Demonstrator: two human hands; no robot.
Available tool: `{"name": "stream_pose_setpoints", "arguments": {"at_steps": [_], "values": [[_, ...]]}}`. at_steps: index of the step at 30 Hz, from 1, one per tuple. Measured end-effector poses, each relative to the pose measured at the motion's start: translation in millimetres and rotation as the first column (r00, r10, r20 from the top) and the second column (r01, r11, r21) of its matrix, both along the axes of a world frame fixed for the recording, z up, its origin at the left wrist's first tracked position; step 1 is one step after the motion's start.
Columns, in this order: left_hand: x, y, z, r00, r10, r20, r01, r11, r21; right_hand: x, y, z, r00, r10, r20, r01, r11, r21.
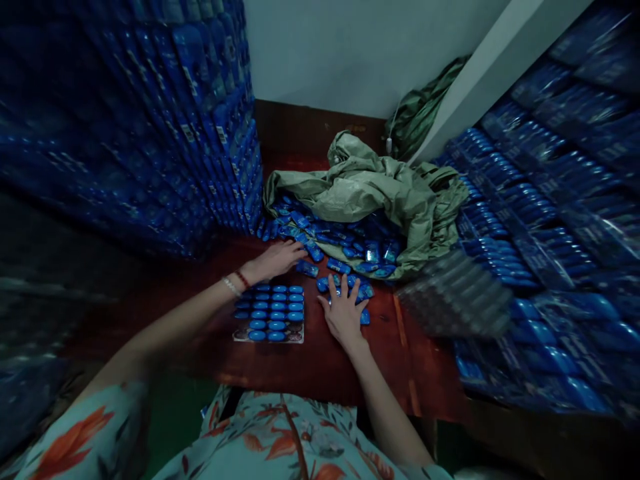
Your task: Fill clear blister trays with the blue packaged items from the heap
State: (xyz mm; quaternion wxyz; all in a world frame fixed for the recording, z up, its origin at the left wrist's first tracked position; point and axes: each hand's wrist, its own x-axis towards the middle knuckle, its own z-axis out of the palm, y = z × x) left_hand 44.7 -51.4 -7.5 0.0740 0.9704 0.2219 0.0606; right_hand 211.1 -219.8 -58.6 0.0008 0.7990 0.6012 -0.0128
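Observation:
My left hand (278,259) reaches over the far edge of a clear plastic tray (295,339), its fingers near the loose blue packs (307,268) by the sack mouth. Nothing shows in that hand, and its fingers are stretched forward. Rows of glossy blue oval pieces (277,325) fill most of the tray; a few cups in the nearest row hold none. With fingers spread, my right hand (344,312) lies on several small blue packs (365,317) to the right of the tray. An open green woven sack (350,193) spills more of these packs onto the red-brown table.
Tall stacks of blue packed trays (200,100) rise on the left, and more stacks (550,200) stand on the right. A pile of clear trays (457,297) sits right of the sack. Behind are a pale wall and a slanted post (500,67).

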Motion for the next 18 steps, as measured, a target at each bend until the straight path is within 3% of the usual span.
{"name": "stream_pose_setpoints", "arguments": {"at_steps": [5,8,12,18], "values": [[53,34,-22.6,0.995,0.048,-0.090,-0.047,0.999,0.010,5,9,26.3,1.000,-0.007,-0.001,0.007,1.000,0.021],[63,44,-28.6,0.994,0.061,-0.093,-0.065,0.997,-0.039,3,35,43.0,0.977,0.189,-0.095,-0.185,0.981,0.053],[45,45,-26.9,0.991,0.099,-0.086,-0.108,0.988,-0.110,-17,79,47.1,0.887,0.426,-0.179,-0.433,0.902,0.004],[-9,39,-16.3,0.977,0.212,0.029,-0.198,0.947,-0.254,-36,109,39.2,0.836,0.486,-0.255,-0.510,0.860,-0.032]]}}
